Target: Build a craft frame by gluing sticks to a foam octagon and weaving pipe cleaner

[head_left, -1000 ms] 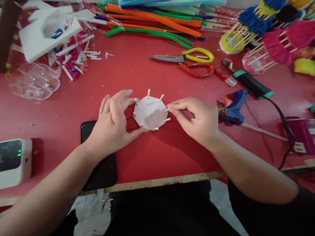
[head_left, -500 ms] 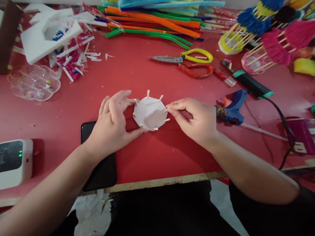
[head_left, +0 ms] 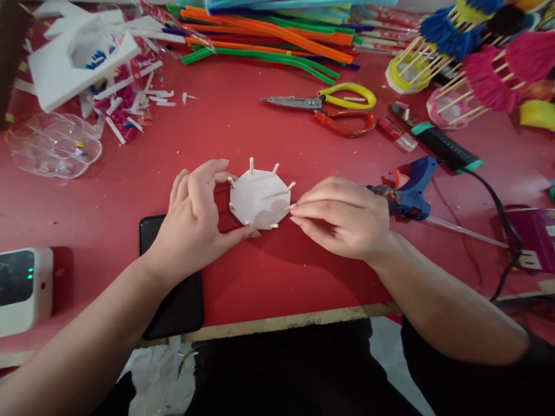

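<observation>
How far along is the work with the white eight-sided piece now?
Looks done: eight short sticks stand around the white piece.
In hand: the right hand pinches one stick; the left hand holds the opposite side.
Left, perhaps: colored trim, absent here but present on the pink model. How much remains, I cannot tell.

Eight sticks (head_left: 251, 166), one white octagon (head_left: 260, 199), one phone (head_left: 186, 306), one glue gun (head_left: 414, 193)
</observation>
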`<action>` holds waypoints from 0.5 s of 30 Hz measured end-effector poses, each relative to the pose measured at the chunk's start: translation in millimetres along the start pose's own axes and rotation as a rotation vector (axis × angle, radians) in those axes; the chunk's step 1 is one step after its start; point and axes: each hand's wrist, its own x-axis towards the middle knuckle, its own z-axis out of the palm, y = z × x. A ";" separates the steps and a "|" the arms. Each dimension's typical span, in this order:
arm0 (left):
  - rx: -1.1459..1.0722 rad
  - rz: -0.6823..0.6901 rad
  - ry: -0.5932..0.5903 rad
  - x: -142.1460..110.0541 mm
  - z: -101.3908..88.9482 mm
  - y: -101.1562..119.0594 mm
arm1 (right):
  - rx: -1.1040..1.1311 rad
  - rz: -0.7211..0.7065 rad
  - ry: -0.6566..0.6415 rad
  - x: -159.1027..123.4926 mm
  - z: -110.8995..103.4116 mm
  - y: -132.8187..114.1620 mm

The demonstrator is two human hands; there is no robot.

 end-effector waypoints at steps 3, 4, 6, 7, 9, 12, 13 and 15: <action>-0.005 0.036 -0.011 -0.1 -0.5 -1.2 | -0.047 0.005 -0.026 0.6 -1.0 2.5; -0.012 0.032 -0.008 -0.1 -0.5 -1.4 | -0.059 0.004 -0.016 0.8 -1.0 2.9; -0.018 0.031 0.002 0.0 -0.5 -1.2 | -0.062 -0.015 0.010 1.3 -0.7 3.1; -0.017 0.031 0.003 0.1 -0.6 -0.8 | -0.053 -0.022 0.020 1.4 -0.4 3.0; -0.011 0.031 -0.004 0.3 -1.0 0.4 | -0.017 -0.021 0.030 1.5 0.8 2.3; -0.010 0.034 -0.017 0.5 -1.2 2.1 | 0.021 0.012 0.043 1.1 3.8 1.1; -0.014 0.032 -0.019 0.5 -1.0 2.4 | 0.022 0.024 0.048 0.9 5.0 0.8; -0.028 0.008 0.006 0.1 0.1 2.4 | 0.013 0.043 0.058 0.6 7.3 0.3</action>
